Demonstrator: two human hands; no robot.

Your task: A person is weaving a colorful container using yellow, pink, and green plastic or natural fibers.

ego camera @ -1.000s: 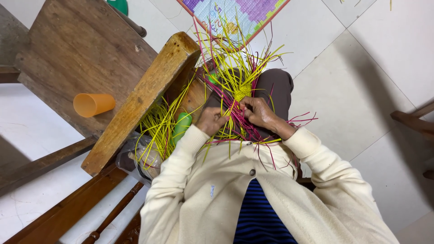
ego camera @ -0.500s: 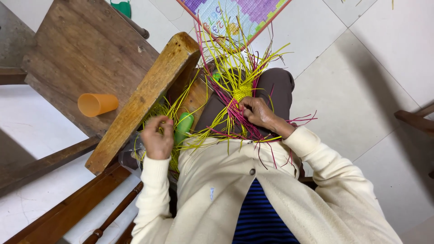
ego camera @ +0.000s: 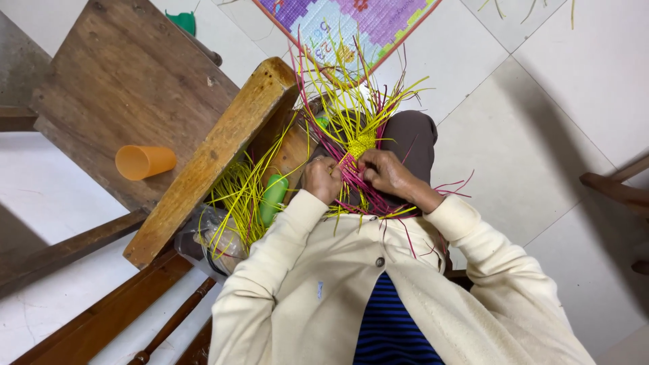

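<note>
On my lap sits a half-woven piece of yellow and magenta strips [ego camera: 360, 143], its loose ends fanning upward and outward. My left hand [ego camera: 322, 179] grips the strips at the weave's lower left. My right hand [ego camera: 387, 173] pinches strips at its lower right, fingers closed on them. Both cream sleeves reach in from below. A bundle of loose yellow strips [ego camera: 238, 203] lies to my left beside a green tube-shaped object [ego camera: 273, 198].
A slanted wooden plank [ego camera: 211, 159] and a dark wooden board [ego camera: 122, 88] stand on the left, with an orange cup [ego camera: 143, 161] on the board. A plastic bag [ego camera: 206, 240] holds strips. A colourful mat [ego camera: 351, 23] lies ahead on the tiled floor.
My left hand went out to the loose yellow strips on the left, then came back to the weave. My right hand stayed on the strips.
</note>
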